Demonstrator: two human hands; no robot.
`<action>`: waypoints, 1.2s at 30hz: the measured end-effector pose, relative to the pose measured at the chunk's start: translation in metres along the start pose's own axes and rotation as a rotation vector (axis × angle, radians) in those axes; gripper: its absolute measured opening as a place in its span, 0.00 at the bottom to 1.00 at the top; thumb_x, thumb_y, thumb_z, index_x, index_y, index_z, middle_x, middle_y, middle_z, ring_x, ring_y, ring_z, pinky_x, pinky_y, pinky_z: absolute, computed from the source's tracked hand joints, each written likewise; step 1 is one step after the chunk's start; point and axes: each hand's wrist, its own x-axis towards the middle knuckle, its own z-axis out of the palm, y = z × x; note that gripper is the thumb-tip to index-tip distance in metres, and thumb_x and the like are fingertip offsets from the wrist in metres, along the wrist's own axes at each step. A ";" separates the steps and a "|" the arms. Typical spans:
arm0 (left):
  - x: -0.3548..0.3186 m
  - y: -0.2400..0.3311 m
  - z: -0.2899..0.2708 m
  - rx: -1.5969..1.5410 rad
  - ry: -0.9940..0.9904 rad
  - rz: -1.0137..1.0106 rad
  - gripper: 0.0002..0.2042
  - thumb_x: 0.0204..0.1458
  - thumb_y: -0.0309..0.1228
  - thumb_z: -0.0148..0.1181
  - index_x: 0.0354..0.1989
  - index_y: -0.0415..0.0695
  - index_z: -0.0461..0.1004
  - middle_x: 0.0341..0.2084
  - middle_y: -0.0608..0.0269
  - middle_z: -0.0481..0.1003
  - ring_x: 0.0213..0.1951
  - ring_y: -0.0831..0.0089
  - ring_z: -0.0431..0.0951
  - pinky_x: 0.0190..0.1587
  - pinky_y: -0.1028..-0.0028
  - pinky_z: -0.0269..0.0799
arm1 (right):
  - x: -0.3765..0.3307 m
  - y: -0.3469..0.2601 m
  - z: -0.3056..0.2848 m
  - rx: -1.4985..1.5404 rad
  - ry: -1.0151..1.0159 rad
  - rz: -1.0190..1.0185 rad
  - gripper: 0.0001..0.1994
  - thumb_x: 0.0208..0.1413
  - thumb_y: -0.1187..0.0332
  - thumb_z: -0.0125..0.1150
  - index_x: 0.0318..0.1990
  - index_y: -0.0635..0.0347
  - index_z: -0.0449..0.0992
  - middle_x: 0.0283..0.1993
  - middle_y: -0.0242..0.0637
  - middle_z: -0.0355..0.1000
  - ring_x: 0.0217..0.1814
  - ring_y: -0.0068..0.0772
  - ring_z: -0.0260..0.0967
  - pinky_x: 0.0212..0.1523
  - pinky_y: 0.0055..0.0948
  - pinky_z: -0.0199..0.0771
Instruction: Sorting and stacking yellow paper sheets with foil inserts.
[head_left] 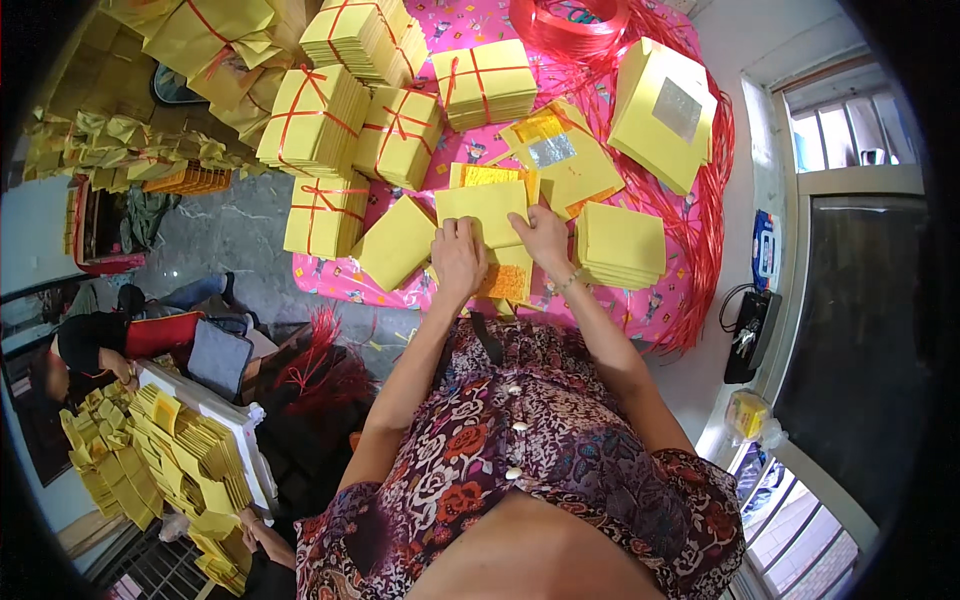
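Note:
A yellow paper sheet (480,203) lies in front of me, over other papers with orange and gold patches. My left hand (458,256) is closed, its curled fingers on the sheet's lower left edge. At the right edge my right hand (543,238) pinches the same sheet between thumb and fingers. Whether they hold one sheet or several together cannot be made out. Below the hands an orange-patched paper (508,280) shows. To the left lies a loose yellow stack (393,245), and to the right a squared yellow stack (622,245).
Bundles tied with red ribbon (312,120) stand on the pink patterned cloth (345,285). Silver-patched papers (575,160) and a larger stack (655,125) lie farther back. Red ribbon (705,230) trails along the right edge. Another person (100,340) sits at left beside a paper-laden white table (250,440).

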 end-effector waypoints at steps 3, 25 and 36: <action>-0.004 -0.002 0.007 0.051 -0.003 -0.026 0.16 0.46 0.31 0.57 0.44 0.43 0.66 0.40 0.55 0.66 0.41 0.58 0.68 0.40 0.61 0.64 | 0.001 -0.003 -0.006 -0.034 -0.112 0.045 0.20 0.47 0.53 0.63 0.22 0.64 0.67 0.20 0.44 0.66 0.22 0.45 0.66 0.25 0.41 0.62; -0.014 -0.004 0.020 0.004 0.084 -0.084 0.16 0.48 0.33 0.58 0.46 0.48 0.68 0.42 0.56 0.66 0.42 0.58 0.67 0.41 0.60 0.62 | -0.033 -0.012 0.021 -0.038 -0.049 -0.435 0.07 0.49 0.71 0.58 0.32 0.60 0.66 0.29 0.42 0.65 0.34 0.46 0.66 0.35 0.41 0.66; -0.019 -0.046 0.002 -0.342 0.089 -0.114 0.22 0.44 0.28 0.64 0.49 0.43 0.65 0.38 0.54 0.66 0.39 0.61 0.67 0.41 0.65 0.65 | -0.035 -0.015 0.022 -0.069 -0.050 -0.387 0.10 0.47 0.67 0.63 0.30 0.59 0.67 0.28 0.39 0.66 0.33 0.44 0.66 0.33 0.41 0.65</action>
